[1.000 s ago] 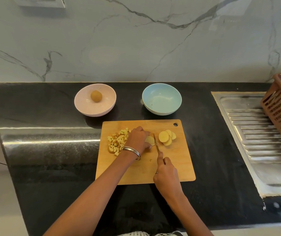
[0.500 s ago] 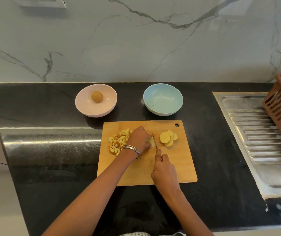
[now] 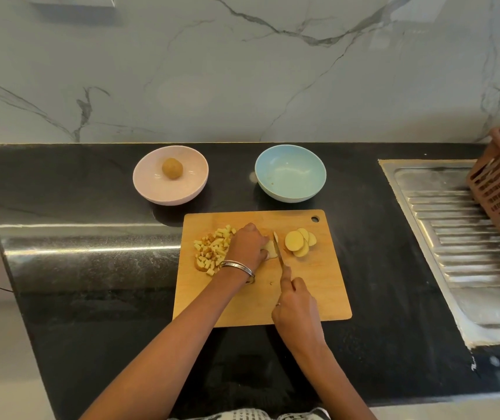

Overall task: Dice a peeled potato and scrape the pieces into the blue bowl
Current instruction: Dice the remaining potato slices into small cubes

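On cutting board (image 3: 260, 301): left hand (image 3: 247, 245) pins potato piece (image 3: 270, 248); right hand (image 3: 295, 307) grips knife (image 3: 279, 253), blade against the piece.

I can read no text, label, brand, number or sign anywhere I look, from twelve o'clock round to six.
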